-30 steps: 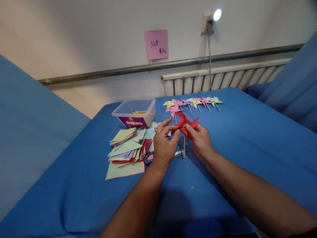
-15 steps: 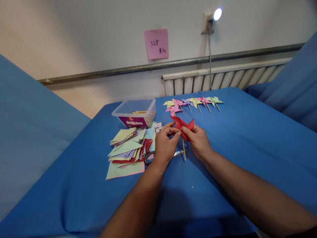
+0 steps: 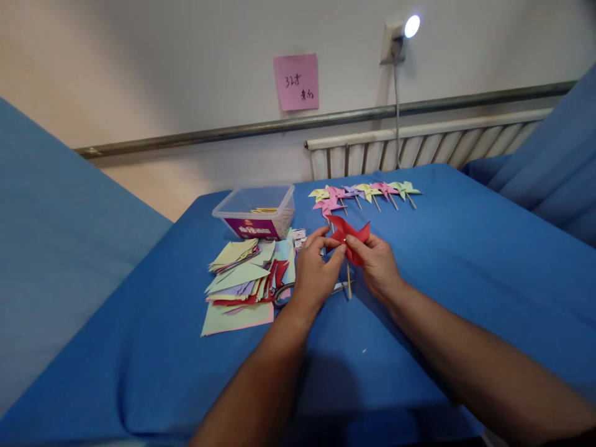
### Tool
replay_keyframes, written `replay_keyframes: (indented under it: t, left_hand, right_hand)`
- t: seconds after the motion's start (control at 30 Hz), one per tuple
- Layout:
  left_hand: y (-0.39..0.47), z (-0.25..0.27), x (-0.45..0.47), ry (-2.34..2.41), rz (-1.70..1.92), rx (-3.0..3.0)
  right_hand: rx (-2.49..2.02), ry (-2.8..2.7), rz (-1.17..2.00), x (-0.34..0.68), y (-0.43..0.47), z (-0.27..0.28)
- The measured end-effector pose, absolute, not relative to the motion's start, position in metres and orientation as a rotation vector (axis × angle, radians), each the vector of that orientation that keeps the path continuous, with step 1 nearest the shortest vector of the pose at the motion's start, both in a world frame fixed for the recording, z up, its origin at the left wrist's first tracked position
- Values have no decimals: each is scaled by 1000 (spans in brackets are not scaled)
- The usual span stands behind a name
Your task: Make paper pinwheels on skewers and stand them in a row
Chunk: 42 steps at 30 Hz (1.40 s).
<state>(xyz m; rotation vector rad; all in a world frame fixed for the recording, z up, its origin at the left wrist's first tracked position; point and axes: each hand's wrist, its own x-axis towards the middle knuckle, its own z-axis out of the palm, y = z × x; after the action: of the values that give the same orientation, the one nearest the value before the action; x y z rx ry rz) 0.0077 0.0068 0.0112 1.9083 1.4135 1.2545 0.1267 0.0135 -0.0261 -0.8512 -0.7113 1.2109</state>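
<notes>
A red paper pinwheel is held above the table between both hands, its thin wooden stick pointing down toward me. My left hand pinches its left side near the centre, thumb and fingers close together. From the right, my right hand grips the paper, with the thumb pressed by a small pale dot at the middle. Beneath the left hand lie scissors, their handle showing to the left. Part of the scissors is hidden by that hand.
Stacked coloured paper pieces lie left of my hands. Behind them stands a clear plastic box holding sticks. Several finished pinwheels lie along the back of the blue-covered table. A radiator and a pipe line the wall.
Both hands and the red pinwheel shift very slightly right in the picture, along with the whole scene. The left fingers look a little more raised; the hold stays the same.
</notes>
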Motion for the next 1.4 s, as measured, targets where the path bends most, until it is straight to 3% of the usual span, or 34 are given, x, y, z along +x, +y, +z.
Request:
replay_keyframes:
  t: [0.43,1.0,1.4]
  left_hand:
    - [9,8,8,1359,1279,1754]
    - [12,4,3,1266,1209,2018]
    - [6,4,13,1454,1221,1977]
  right_hand:
    - [-857,-727,1224,125,12,-26]
    - [-849,-706,1257,129,14,-24]
    - [-952,-753,968,128,12,-23]
